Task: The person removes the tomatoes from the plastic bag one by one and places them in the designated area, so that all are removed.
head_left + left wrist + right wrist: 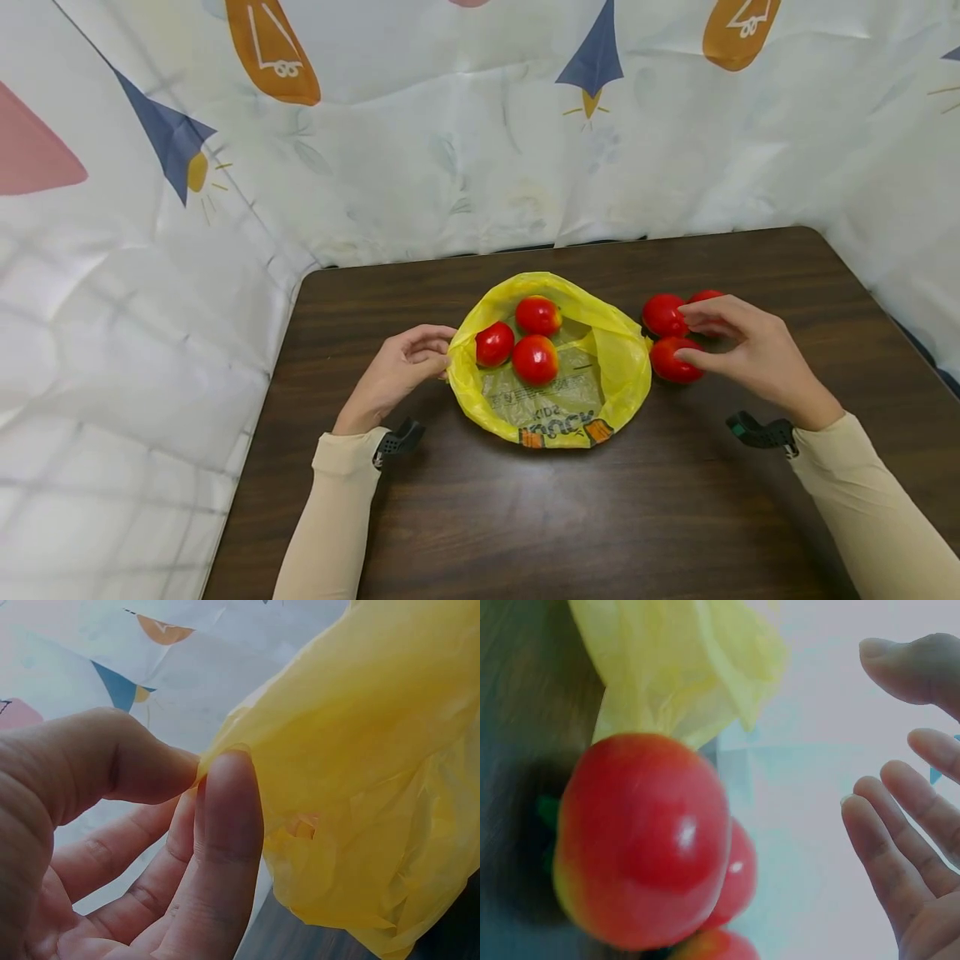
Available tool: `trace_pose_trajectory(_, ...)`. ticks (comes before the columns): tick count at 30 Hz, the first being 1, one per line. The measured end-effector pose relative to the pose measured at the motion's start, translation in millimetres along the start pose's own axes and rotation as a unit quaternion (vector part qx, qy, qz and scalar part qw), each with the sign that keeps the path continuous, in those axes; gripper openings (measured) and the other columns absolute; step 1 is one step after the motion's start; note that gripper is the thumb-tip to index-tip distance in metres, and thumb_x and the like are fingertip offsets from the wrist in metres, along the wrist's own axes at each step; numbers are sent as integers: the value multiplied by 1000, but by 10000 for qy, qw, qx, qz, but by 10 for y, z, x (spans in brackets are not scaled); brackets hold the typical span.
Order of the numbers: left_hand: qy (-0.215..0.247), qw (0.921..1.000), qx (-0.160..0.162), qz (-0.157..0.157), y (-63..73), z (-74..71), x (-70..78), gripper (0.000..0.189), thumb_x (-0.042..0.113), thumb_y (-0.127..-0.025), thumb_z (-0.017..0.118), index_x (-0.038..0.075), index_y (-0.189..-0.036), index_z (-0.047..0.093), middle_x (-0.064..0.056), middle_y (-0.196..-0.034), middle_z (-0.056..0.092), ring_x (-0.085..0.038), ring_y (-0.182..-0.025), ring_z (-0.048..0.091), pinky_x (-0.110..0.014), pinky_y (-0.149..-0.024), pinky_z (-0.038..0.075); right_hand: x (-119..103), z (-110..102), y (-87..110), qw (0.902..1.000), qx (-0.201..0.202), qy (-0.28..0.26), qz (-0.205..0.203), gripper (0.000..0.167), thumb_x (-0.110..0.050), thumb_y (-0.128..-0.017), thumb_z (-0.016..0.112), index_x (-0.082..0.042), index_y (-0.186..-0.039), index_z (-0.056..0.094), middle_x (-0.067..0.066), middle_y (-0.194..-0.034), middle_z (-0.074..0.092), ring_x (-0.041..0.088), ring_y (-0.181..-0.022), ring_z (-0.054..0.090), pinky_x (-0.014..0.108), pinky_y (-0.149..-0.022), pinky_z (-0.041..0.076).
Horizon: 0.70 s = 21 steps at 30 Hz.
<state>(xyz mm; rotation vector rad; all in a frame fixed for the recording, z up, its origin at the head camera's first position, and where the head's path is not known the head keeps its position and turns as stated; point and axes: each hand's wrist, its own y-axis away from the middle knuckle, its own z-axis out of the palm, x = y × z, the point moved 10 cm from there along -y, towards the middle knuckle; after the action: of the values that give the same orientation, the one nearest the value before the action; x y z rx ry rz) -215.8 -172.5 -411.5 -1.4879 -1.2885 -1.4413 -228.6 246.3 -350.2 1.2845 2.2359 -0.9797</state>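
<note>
A yellow plastic bag [626, 350] stands on the table with its mouth spread wide. Three red tomatoes [536, 359] lie inside it. At the bag's left rim, my left hand [397, 372] pinches the thin plastic between thumb and index finger, as the left wrist view shows close up. Right of the bag sits a small group of tomatoes [663, 315], partly covered by my right hand [757, 354]. That hand hovers above them with thumb and fingers apart. In the right wrist view the nearest tomato [641, 840] is apart from the fingers and has a bit of green at one side.
The dark wood-grain table [525, 517] reaches to a white patterned cloth [450, 167] hanging behind it and at both sides. Each wrist wears a black band, the left band [399, 440] lying close to the table top.
</note>
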Motion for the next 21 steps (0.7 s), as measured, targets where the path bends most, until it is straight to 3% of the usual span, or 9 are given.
trace_pose_trajectory(4, 16, 10000, -40, -13, -2, 11, -5, 40, 13, -97, 69, 12, -136, 61, -13, -114, 65, -15, -87, 69, -41, -89, 63, -83, 40, -69, 10000, -16, 24, -62, 64, 3, -68, 93, -18, -124, 71, -14, -118, 66, -7, -103, 64, -2, -93, 45)
trace_pose_trajectory(11, 9, 10000, -46, -3, 7, 7, -1, 41, 14, -97, 70, 10, -136, 61, -15, -117, 66, -15, -88, 70, -42, -90, 63, -213, 125, -190, 9998, -59, -109, -124, 64, 3, -70, 92, -21, -125, 71, -20, -118, 65, -6, -102, 66, -1, -93, 46)
trace_pose_trajectory(16, -16, 10000, -43, -14, 5, 7, -2, 41, 14, -97, 70, 10, -136, 61, -16, -117, 66, -15, -87, 70, -47, -91, 62, -294, 195, -274, 9987, -24, -345, -367, 62, 8, -69, 91, -14, -124, 71, -1, -116, 70, -1, -102, 67, 1, -90, 49)
trace_pose_trajectory(21, -29, 10000, -44, 3, 5, 2, 4, 41, 13, -97, 70, 10, -136, 61, -16, -116, 66, -15, -87, 70, -45, -90, 63, -420, 296, -371, 9959, -25, -542, -722, 64, 11, -65, 91, -10, -123, 71, 5, -115, 70, -3, -101, 67, 3, -91, 51)
